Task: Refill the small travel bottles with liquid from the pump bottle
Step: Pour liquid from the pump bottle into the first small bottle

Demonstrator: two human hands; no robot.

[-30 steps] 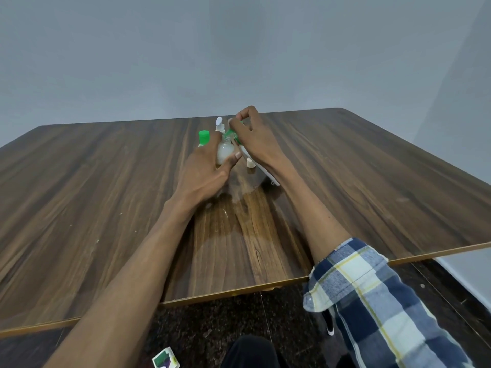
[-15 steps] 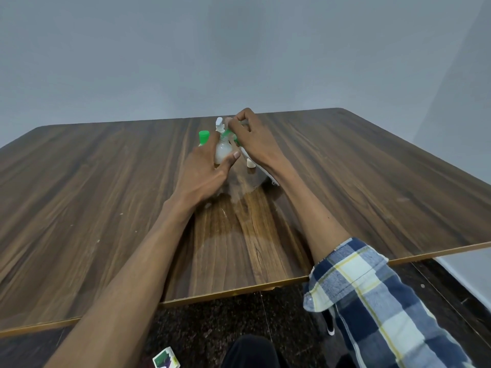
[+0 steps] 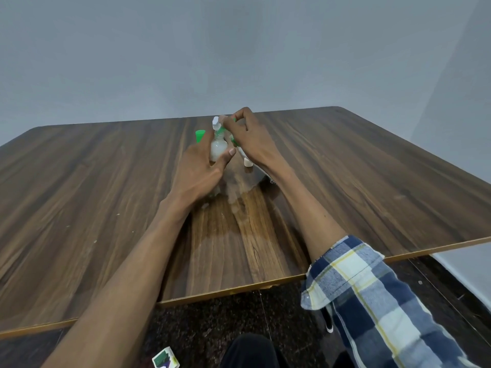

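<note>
Pump bottle (image 3: 218,148) stands mid-table, left hand (image 3: 202,168) gripping its body, right hand (image 3: 249,139) pinching its pump head.

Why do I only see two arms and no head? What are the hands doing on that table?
The camera sits on the person's head and looks down, so you see only their arms, as if through their eyes. The brown surface is a wooden table. The left hand grips a pump bottle full of whitish liquid. The right hand has its fingers curled at the bottle's top, beside the white pump head, and seems to pinch something green there; I cannot tell exactly what. Behind the left hand stands something with a green cap. A small white cap lies near the right wrist. The table looks wet close to the person.
</note>
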